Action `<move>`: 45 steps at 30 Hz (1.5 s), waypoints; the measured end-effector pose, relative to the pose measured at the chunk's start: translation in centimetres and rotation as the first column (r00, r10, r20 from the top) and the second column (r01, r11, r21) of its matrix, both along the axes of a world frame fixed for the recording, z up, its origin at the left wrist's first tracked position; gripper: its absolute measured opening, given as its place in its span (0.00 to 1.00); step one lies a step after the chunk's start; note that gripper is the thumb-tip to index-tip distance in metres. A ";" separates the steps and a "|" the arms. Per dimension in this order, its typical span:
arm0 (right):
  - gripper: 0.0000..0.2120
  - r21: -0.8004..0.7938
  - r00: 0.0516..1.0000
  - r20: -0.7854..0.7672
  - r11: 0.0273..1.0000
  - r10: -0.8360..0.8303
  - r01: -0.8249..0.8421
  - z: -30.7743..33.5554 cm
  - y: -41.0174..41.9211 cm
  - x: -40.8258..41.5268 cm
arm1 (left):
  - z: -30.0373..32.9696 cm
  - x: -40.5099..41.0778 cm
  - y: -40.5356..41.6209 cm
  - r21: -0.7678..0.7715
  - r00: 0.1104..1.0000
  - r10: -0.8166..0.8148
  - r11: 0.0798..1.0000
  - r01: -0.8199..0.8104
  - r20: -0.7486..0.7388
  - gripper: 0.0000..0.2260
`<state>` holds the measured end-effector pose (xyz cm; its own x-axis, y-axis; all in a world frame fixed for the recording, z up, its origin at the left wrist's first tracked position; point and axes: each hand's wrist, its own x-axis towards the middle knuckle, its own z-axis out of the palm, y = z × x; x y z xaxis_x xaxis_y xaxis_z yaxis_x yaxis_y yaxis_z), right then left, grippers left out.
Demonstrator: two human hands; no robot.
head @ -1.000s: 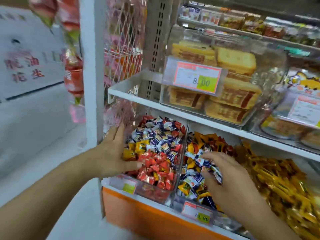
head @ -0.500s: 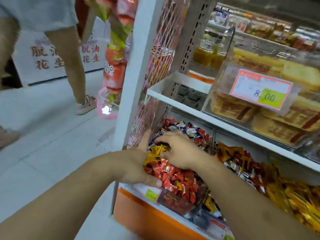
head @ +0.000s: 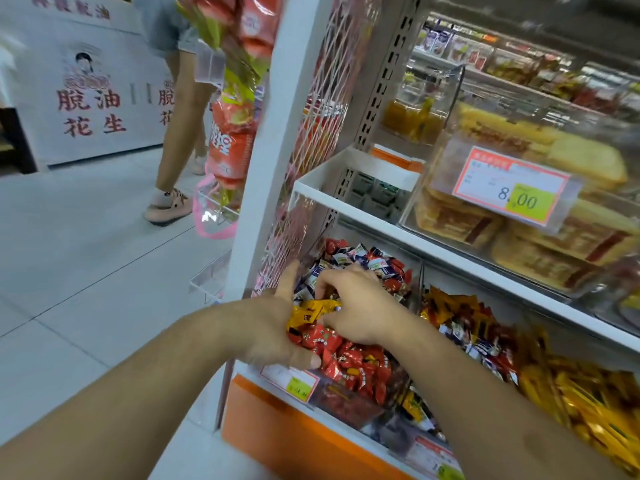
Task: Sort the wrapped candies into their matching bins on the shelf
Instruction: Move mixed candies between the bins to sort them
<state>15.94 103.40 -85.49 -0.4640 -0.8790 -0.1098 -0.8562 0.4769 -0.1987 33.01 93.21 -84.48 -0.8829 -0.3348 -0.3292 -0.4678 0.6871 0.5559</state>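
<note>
Both hands are in the leftmost bin (head: 346, 407) on the lower shelf, picking strays out of a heap of red candies (head: 349, 358). The left hand (head: 273, 327) cups a small bunch of yellow candies (head: 313, 308) with its fingers curled under them, and the right hand (head: 360, 306) reaches in from above, fingers bent onto the same bunch; whether it truly pinches one, I cannot tell. The next move, as I judge it, is to lift the yellow ones clear without dragging red ones along and carry them right to the yellow candy bin (head: 581, 393). A second ago the right hand was in the middle bin (head: 464, 327); it has since crossed to join the left, and the view has swung left.
</note>
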 end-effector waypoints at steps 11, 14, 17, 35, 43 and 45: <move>0.25 -0.340 0.995 0.101 0.940 -0.007 0.041 1.8 3.7 0.9 | -1.8 -2.4 0.7 -0.120 0.998 0.021 0.992 -0.027 -0.054 0.66; 0.17 -0.496 0.932 0.355 0.830 -0.077 0.257 2.0 4.9 0.9 | -1.9 -2.7 1.0 -0.252 0.983 -0.003 0.967 -0.044 -0.184 0.64; 0.11 -0.509 0.912 0.392 0.799 -0.118 0.322 1.8 6.4 0.6 | -1.8 -3.4 1.6 -0.272 0.951 -0.053 0.962 -0.034 -0.305 0.58; 0.13 -0.564 0.545 0.680 0.123 -0.491 0.816 2.2 29.2 -4.1 | -1.8 -6.3 4.6 -0.417 0.916 -0.113 0.907 -0.064 -0.384 0.15; 0.05 -0.396 0.601 0.175 0.503 -0.780 0.768 1.4 31.3 -5.4 | -1.8 -6.9 5.3 -0.386 0.918 -0.068 0.918 -0.097 -0.392 0.15; 0.06 -0.441 0.626 0.167 0.510 -0.762 0.738 2.2 30.8 -4.9 | -2.1 -7.1 5.3 -0.399 0.922 -0.067 0.912 -0.099 -0.381 0.16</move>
